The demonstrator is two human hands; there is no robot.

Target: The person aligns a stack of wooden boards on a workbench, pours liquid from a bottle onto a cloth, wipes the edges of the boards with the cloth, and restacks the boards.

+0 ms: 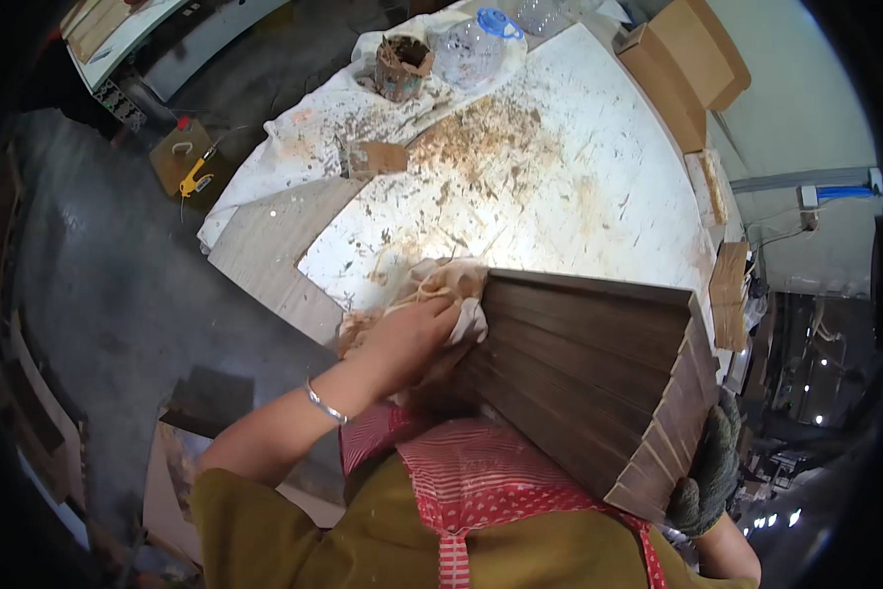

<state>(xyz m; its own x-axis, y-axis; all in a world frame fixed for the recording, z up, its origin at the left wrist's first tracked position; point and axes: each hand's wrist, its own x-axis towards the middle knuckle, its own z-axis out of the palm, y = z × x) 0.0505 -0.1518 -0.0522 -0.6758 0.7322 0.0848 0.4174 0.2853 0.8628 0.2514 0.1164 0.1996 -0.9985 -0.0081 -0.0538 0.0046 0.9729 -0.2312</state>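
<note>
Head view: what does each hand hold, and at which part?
Left hand presses a cloth on the wooden panels' top edge; gloved right hand grips their lower corner.

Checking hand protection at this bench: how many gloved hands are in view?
1. The right hand in a grey knit glove grips the lower right corner of the dark brown slatted wooden panel. The bare left hand presses a stained cream rag on the panel's left edge.

A white tabletop (599, 147), stained and strewn with brown dust and shavings, fills the middle. Left of the tabletop lies a dark grey concrete floor (108, 275), with a yellow tool (195, 180) on a cardboard piece. Right of the tabletop stands a pale green wall (795, 88); cardboard boxes (682, 64) sit at its far right corner.
</note>
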